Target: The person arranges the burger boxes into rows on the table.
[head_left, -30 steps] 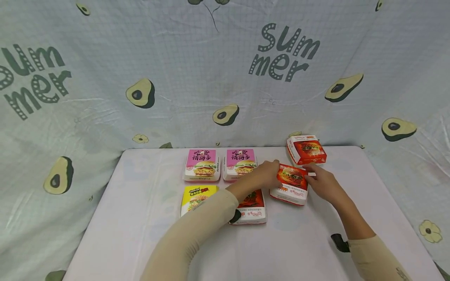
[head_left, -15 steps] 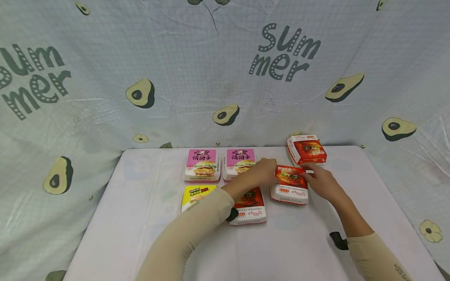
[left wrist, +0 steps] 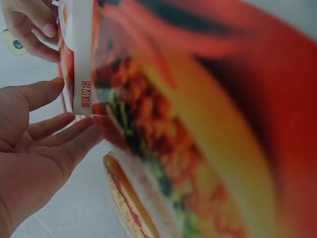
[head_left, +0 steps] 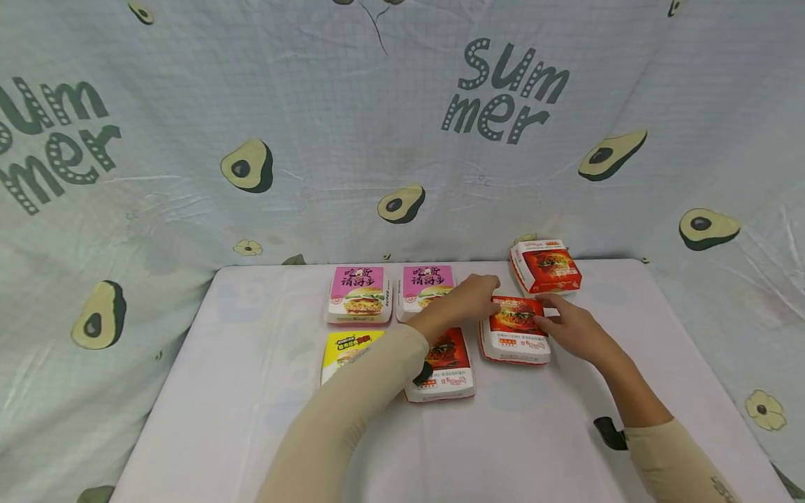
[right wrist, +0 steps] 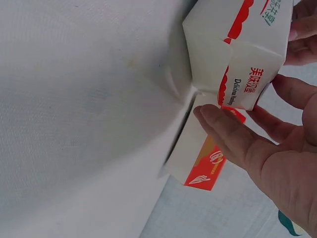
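A red-and-white burger box (head_left: 517, 342) lies between the two hands on the table. My left hand (head_left: 474, 300) is at its far left corner. In the left wrist view, the thumb and straight fingers of my left hand (left wrist: 44, 134) are at the box's edge (left wrist: 81, 64). My right hand (head_left: 575, 328) touches its right side near the far corner. The right wrist view shows my right hand (right wrist: 267, 144) with long, extended fingers beside the box (right wrist: 247, 54), thumb and index at its corner. Just behind, a second red burger box (head_left: 547, 265) sits at an angle.
Two pink burger boxes (head_left: 358, 297) stand side by side at the back. In front of them are a yellow box (head_left: 342, 349) and another red box (head_left: 446, 381), both partly behind my left arm. An avocado-print cloth (head_left: 327, 140) hangs behind the white table (head_left: 503, 447).
The box between my hands has turned a little, so its front edge lies straighter, and has shifted slightly left. Both hands stay at it; the other boxes keep their places.
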`<state>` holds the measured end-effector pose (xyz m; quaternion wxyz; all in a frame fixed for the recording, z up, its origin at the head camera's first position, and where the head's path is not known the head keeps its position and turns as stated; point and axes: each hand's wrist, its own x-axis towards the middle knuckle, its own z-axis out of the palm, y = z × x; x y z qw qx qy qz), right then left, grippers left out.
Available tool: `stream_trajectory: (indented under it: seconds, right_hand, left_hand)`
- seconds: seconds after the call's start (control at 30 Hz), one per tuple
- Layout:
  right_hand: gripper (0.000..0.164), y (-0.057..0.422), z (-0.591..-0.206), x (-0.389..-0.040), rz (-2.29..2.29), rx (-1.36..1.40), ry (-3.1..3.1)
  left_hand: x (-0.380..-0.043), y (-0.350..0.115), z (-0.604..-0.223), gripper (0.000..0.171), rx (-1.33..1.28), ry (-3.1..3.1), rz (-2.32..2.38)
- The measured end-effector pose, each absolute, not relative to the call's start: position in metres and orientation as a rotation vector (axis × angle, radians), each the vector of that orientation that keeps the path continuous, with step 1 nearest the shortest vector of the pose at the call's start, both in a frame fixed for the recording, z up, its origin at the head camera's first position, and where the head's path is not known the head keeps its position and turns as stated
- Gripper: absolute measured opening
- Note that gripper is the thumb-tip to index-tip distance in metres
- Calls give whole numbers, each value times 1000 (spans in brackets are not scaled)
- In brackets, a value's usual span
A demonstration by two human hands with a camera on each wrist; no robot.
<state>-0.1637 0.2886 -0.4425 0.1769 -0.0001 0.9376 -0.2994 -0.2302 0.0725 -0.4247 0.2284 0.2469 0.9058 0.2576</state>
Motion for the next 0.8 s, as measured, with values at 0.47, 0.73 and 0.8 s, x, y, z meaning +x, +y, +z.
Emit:
stream_trajectory:
  seconds: [0.47, 0.73, 0.8]
  right_hand:
    - [61, 290, -442, -159, -867, -165, 2616]
    - [58, 298, -444, -154, -900, -244, 2578]
    - [57, 300, -444, -152, -923, -248, 2560]
  left_hand:
    - [-228, 67, -426, 23, 700, 2445, 689]
    - [-224, 66, -424, 22, 831, 2425, 585]
    - [-222, 66, -423, 21, 868, 2422, 561]
